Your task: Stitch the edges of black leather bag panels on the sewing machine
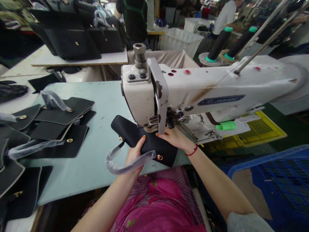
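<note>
A black bag panel (149, 141) with gold rings and a plastic-wrapped handle (130, 166) lies tilted on the pale table, partly under the head of a white sewing machine (138, 100). My left hand (136, 153) grips the panel's near edge, thumb on top and the other fingers hidden beneath it, with the handle looping over my wrist. At the panel's right end, my right hand (172, 137) presses by the machine's needle area. Its fingertips are partly behind the machine's grey lever (159, 93). The needle itself is hidden.
Several black panels with wrapped handles (62, 112) are piled on the table's left. Finished-looking black bags (72, 38) stand on a table behind. A yellow crate (270, 129) and a blue basket (285, 180) are on the right. Thread cones (219, 43) rise behind the machine; people work farther back.
</note>
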{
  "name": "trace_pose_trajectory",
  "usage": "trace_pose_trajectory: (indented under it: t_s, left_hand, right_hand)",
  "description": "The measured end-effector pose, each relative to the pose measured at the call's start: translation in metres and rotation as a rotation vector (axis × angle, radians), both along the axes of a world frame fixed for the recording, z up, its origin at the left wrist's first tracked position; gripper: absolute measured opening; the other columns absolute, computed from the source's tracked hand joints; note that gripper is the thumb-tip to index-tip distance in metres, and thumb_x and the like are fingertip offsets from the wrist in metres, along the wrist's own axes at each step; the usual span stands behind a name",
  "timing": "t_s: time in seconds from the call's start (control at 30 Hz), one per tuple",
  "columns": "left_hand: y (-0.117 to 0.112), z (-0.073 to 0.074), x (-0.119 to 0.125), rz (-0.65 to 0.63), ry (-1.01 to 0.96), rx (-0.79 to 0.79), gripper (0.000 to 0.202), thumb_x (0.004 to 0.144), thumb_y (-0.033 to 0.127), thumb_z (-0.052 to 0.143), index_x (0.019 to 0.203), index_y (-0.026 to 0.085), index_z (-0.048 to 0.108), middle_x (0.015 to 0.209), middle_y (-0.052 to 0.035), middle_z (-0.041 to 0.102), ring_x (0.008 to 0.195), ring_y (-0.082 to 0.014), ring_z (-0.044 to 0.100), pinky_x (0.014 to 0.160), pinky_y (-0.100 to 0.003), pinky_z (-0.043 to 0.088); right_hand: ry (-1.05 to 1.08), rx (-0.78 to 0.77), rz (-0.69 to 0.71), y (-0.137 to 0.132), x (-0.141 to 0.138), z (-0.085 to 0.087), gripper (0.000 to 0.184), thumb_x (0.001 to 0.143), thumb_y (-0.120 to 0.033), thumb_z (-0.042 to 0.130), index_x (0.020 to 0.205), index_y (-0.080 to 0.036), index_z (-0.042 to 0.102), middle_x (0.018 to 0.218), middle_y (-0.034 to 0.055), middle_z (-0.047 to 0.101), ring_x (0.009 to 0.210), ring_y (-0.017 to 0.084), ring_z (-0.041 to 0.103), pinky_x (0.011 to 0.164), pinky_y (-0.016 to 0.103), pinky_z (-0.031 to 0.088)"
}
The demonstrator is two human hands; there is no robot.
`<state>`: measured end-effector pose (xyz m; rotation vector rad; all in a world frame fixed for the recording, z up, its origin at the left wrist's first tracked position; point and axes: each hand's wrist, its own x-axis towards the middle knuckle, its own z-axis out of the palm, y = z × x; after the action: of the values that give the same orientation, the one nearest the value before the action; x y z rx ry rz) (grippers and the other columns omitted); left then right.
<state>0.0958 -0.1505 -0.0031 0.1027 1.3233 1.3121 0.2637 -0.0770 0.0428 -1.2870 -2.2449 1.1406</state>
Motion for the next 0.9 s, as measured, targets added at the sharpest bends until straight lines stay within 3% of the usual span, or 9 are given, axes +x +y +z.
trace_pose_trajectory:
  t_s: [0.1,0.37,0.6,0.77,0.9]
  left_hand:
    - [0.002,-0.001,-0.003,-0.023,-0.006,-0.01,0.026,0.068,0.035,0.082,0.09,0.022,0.075,0.104,-0.007,0.076,0.112,-0.0331,0.066,0.097,-0.048,0.054]
    - [0.014,-0.003,-0.019,-0.121,0.039,0.036,0.03,0.071,0.028,0.078,0.099,0.021,0.072,0.108,-0.0065,0.075,0.107,-0.0321,0.068,0.091,-0.045,0.056]
    - [0.037,0.006,-0.049,-0.325,0.063,0.104,0.037,0.063,0.027,0.082,0.097,0.015,0.074,0.107,-0.0125,0.075,0.1,-0.0337,0.07,0.086,-0.043,0.057]
    - [0.058,0.012,-0.064,-0.423,0.132,0.099,0.034,0.057,0.025,0.084,0.088,0.016,0.074,0.09,-0.0123,0.076,0.09,-0.0343,0.071,0.078,-0.043,0.058]
    - [0.075,0.023,-0.071,-0.474,0.208,0.146,0.029,0.056,0.014,0.082,0.083,0.011,0.072,0.082,-0.0086,0.075,0.095,-0.032,0.068,0.086,-0.045,0.054]
  right_hand:
    - [0.076,0.009,-0.023,0.0,-0.002,-0.004,0.033,0.091,-0.035,0.056,0.071,-0.013,0.07,0.068,0.0036,0.067,0.071,0.016,0.06,0.063,0.023,0.037]
    - [0.155,-0.006,-0.093,-0.003,-0.007,-0.014,0.028,0.088,-0.036,0.062,0.073,-0.014,0.071,0.065,0.0031,0.065,0.072,0.018,0.06,0.063,0.024,0.041]
    - [0.213,-0.026,-0.17,-0.017,-0.019,-0.026,0.033,0.092,-0.037,0.055,0.071,-0.014,0.068,0.068,0.0033,0.064,0.068,0.017,0.06,0.061,0.023,0.039]
    - [0.272,-0.069,-0.291,-0.026,-0.03,-0.037,0.038,0.091,-0.041,0.054,0.064,-0.015,0.061,0.062,0.0021,0.059,0.062,0.015,0.054,0.057,0.023,0.036]
    - [0.313,-0.064,-0.331,-0.03,-0.038,-0.044,0.037,0.091,-0.041,0.054,0.066,-0.015,0.061,0.063,0.0014,0.057,0.064,0.015,0.053,0.057,0.023,0.035]
